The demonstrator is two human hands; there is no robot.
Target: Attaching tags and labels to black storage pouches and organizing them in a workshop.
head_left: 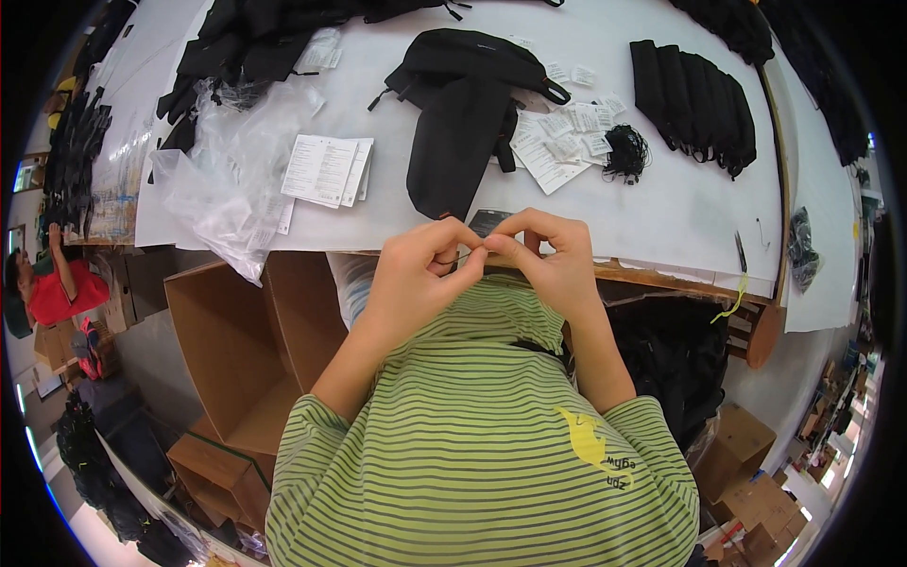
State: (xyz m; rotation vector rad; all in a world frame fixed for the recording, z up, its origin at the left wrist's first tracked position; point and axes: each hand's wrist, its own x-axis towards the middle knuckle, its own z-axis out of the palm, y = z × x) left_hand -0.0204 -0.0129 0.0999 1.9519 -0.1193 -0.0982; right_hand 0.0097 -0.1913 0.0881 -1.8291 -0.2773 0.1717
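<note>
My left hand (425,269) and my right hand (550,255) meet at the table's near edge, both with thumb and forefinger pinched. Between the fingertips runs a thin dark cord (460,258), partly hidden by the fingers. Just behind them shows a small dark flat piece, like a tag (486,220); whether the cord joins it I cannot tell. Beyond my hands lies a black fabric bag (463,123) with straps and a zip pull. To its right are white printed labels (567,137) in a loose pile and a tangle of black cords (625,154).
White leaflets (326,170) and clear plastic bags (231,156) lie left on the white table (368,227). Folded black bags (694,106) sit at right. A dark pointed tool (741,253) with a yellow-green cord rests near the right edge. An open carton (222,340) stands below left.
</note>
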